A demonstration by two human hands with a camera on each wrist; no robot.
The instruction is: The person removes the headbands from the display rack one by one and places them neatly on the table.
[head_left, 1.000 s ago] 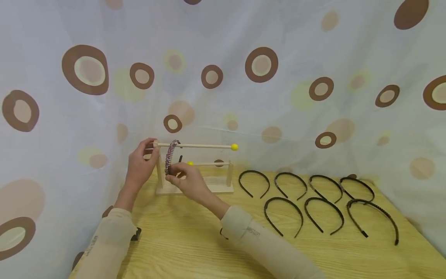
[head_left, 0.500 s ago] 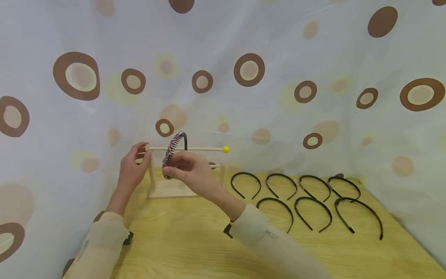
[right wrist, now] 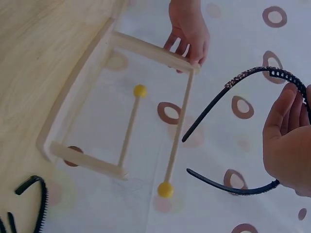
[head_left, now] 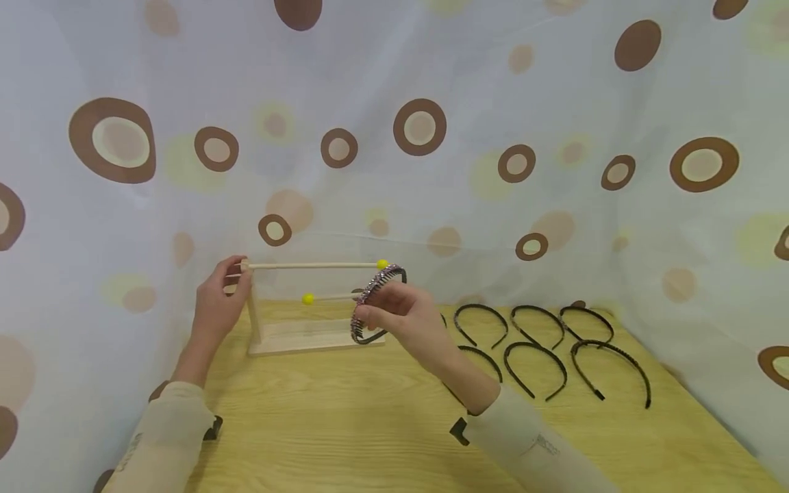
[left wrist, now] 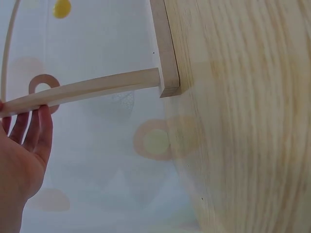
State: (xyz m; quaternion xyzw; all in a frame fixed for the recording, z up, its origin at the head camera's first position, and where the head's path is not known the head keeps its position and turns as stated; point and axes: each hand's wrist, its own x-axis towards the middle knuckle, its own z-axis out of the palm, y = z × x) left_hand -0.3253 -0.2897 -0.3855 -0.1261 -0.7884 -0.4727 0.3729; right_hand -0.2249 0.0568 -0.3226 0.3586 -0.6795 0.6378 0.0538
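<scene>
A pale wooden rack [head_left: 317, 339] stands on the table, with two rods tipped by yellow balls. My left hand [head_left: 218, 301] grips the top of its left post [left wrist: 97, 85], fingers and thumb around the wood. In my right hand [head_left: 419, 325] is a black toothed headband [head_left: 377, 282] studded with pinkish sparkling stones, pinched between thumb and fingers. It is held up by the yellow ball [head_left: 383, 264] of the upper rod. From the right wrist view, the headband's two open ends [right wrist: 184, 139] point toward the rack. The rods carry no headbands.
Several black headbands [head_left: 535, 370] lie in two rows on the wooden table [head_left: 333, 424], right of the rack; my right forearm partly covers the nearest ones. A spotted white cloth [head_left: 456, 198] hangs behind and at both sides.
My right hand has carried the sparkly headband rightward, from near the upper rod's left end to its yellow ball. The left hand keeps its grip on the post. The head view has shifted slightly.
</scene>
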